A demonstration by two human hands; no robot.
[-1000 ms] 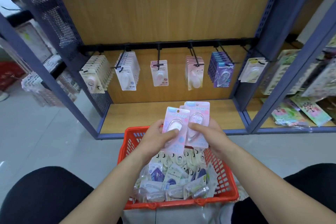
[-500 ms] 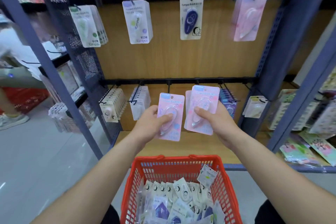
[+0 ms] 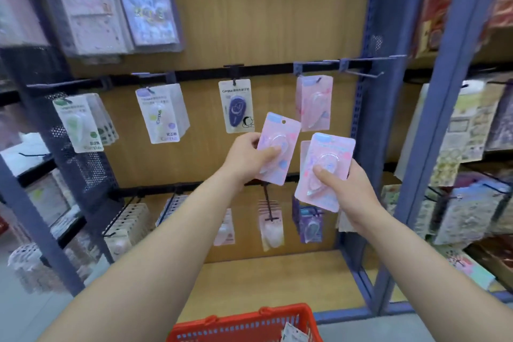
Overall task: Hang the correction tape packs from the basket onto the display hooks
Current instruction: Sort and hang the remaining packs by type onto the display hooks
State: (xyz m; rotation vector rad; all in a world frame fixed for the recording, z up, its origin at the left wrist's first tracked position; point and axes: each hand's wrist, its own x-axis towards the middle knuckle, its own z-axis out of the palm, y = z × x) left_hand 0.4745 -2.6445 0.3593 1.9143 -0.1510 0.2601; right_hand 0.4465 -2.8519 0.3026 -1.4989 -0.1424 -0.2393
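In both hands [image 3: 244,159], perhaps three packs [image 3: 279,147].

I am holding one correction tape pack [image 3: 277,147] in my left hand [image 3: 245,159], in front of the upper hook rail [image 3: 194,75]. In my right hand [image 3: 348,193] I am holding a stack of packs [image 3: 326,168], just right of it and lower. A hung pack [image 3: 313,103] is hanging behind and above both, with another hook [image 3: 363,73] to its right. The basket [image 3: 244,325] is sitting below, between my forearms.
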